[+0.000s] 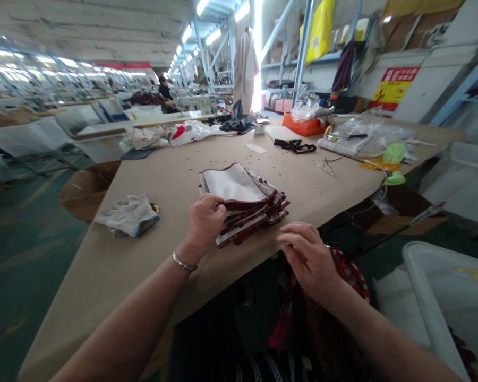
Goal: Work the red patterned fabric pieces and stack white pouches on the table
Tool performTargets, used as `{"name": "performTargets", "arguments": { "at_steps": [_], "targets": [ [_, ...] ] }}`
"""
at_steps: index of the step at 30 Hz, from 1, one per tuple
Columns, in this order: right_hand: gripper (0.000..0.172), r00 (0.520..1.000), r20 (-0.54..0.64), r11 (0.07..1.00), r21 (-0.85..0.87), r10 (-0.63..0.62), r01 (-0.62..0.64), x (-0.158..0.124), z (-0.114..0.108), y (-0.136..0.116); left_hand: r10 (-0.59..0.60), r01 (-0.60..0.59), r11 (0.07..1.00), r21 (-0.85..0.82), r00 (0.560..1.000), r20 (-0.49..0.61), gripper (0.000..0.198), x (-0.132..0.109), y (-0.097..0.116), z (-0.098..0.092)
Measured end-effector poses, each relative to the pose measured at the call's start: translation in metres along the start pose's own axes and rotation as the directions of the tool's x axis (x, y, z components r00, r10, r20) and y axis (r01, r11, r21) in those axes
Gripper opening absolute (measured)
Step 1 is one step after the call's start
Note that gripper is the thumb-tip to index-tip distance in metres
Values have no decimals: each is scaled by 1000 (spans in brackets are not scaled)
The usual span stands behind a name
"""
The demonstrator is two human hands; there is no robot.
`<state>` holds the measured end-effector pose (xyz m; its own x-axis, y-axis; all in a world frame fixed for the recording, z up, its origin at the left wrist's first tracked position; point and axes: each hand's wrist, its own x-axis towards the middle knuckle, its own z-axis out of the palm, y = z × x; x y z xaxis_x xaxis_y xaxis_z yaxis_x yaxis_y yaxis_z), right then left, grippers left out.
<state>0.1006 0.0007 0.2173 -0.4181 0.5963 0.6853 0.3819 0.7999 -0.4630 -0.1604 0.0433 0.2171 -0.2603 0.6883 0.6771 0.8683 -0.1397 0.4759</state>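
A stack of white fabric pieces (pixel 235 183) with dark red patterned edging lies on the brown-covered table (pixel 175 212), its layers fanned unevenly to the right. My left hand (pixel 205 220) pinches the near left corner of the top piece between thumb and fingers. Just off the table's near edge, to the right of the stack, my right hand (pixel 308 257) is raised with its fingertips pressed together. Whether anything small sits in that pinch cannot be made out. Dark red patterned cloth (pixel 348 273) shows behind my right wrist.
White work gloves (pixel 129 215) lie left of the stack. Small dark scraps, a black strap (pixel 297 146), an orange box (pixel 305 124) and clear plastic bags (pixel 354 132) are farther back. A cardboard box (pixel 87 188) stands left; a white plastic bin (pixel 418 281) stands right.
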Motion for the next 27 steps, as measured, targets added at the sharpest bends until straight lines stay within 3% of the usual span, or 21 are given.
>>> {"name": "performTargets", "arguments": {
  "at_steps": [3,6,8,11,13,15,16,17,19,22,25,26,27],
  "targets": [
    [29,994,103,990,-137,-18,32,50,21,-1,42,-47,995,-85,997,-67,11,-1,11,-5],
    [46,973,227,953,-302,31,40,85,48,9,128,-135,981,-141,990,-62,10,-12,22,-14],
    [44,954,294,916,-397,63,62,98,58,17,186,-191,968,-164,981,-51,10,-22,28,-22],
    [36,943,300,868,-496,140,29,105,51,27,220,-224,965,-139,975,-38,9,-41,28,-35],
    [37,947,241,859,-509,212,-63,98,37,27,144,-144,983,-115,990,-11,6,-55,24,-37],
    [42,961,187,891,-444,201,-100,82,23,21,-33,44,985,-165,997,67,4,-69,22,-34],
    [44,973,176,916,-396,150,-69,70,17,16,-148,176,955,-238,980,131,3,-75,23,-32],
    [43,981,176,935,-354,83,-16,57,13,10,-265,320,885,-338,943,201,3,-79,26,-29],
    [38,979,203,945,-317,-19,84,27,9,-1,-448,545,618,-568,837,315,9,-84,39,-27],
    [30,948,314,953,-300,54,45,-16,12,-9,-545,638,175,-750,698,466,23,-84,67,-33],
    [23,887,380,965,-131,262,-229,-48,16,-6,-471,731,-44,-681,586,659,30,-89,86,-38],
    [21,860,371,926,4,350,-378,-57,17,-4,-444,769,-71,-636,546,710,30,-94,89,-36],
    [18,822,347,827,184,452,-532,-65,17,-1,-421,806,-75,-588,509,751,30,-101,90,-33]
  ]
}}
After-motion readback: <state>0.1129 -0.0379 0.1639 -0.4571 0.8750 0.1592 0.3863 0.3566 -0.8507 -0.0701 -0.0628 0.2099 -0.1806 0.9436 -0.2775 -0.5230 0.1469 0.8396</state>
